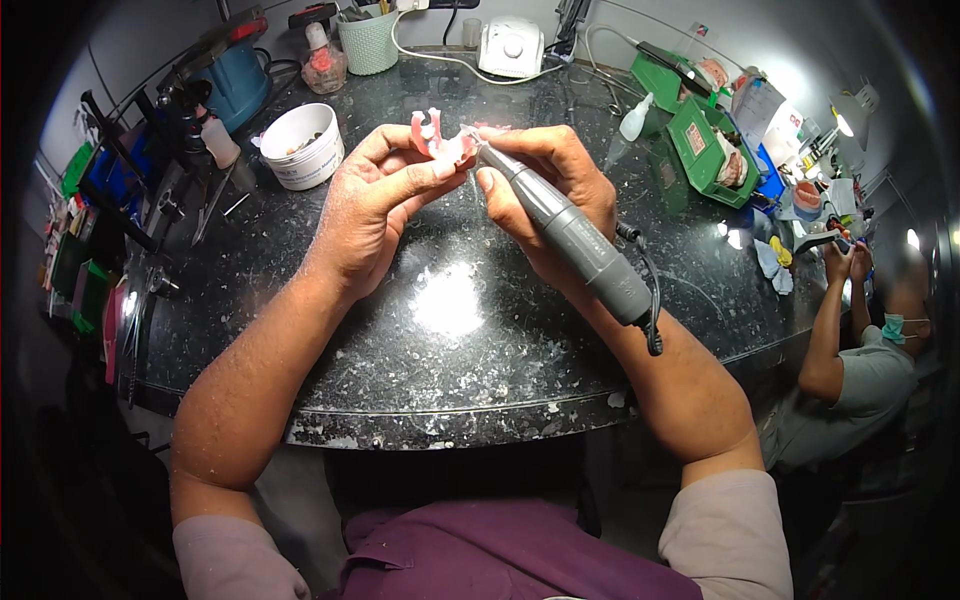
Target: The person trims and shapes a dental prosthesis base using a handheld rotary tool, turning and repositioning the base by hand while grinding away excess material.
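Between the fingers and thumb of my left hand is a pink denture base, a curved piece with notched edges, held up over the black bench. My right hand is closed around a grey rotary handpiece, whose cord hangs from its rear end. The handpiece slants up and left, its tip at the right side of the denture base. Whether the tip touches the pink surface is too small to tell. Fine pale dust covers my left hand and forearm.
A white tub stands left of my left hand. Behind it are a ribbed cup and a white control box. Green trays with dental models lie at the right, beside a white dropper bottle. A masked co-worker works farther right.
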Demonstrator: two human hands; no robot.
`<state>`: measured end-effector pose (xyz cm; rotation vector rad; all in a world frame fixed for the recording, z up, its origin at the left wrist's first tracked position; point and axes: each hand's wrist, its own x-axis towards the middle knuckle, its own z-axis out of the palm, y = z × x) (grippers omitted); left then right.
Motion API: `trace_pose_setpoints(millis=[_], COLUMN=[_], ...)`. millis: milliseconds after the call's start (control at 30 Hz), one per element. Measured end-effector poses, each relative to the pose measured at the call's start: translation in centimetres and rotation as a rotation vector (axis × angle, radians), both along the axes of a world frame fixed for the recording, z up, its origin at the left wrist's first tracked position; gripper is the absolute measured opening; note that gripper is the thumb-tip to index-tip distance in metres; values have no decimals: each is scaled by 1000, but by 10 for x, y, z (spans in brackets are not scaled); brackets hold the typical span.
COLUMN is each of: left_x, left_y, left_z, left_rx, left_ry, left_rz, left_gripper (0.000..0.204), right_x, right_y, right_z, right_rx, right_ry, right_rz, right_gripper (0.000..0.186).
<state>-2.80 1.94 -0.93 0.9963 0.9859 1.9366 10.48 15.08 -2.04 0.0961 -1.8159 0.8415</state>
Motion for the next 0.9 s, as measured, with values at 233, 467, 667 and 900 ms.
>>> trace_pose_setpoints(millis=[233,467,667,900], left_x=[1,3,3,5], left_y=[-3,-3,-4,-2], left_z=[-1,-4,-3,0], left_rx=[11,0,15,9], left_ry=[44,30,5,-30], left_rz=[62,74,68,55], left_gripper=[20,18,17,17], right_x=[4,3,3,5], right_y=[0,-1,-2,0], right_z=[6,-1,5,0], right_rx=[183,89,256,39], right_ry=[-53,-77,-58,-91], right_rz=[19,54,-2,81], right_gripper=[27,26,28,29])
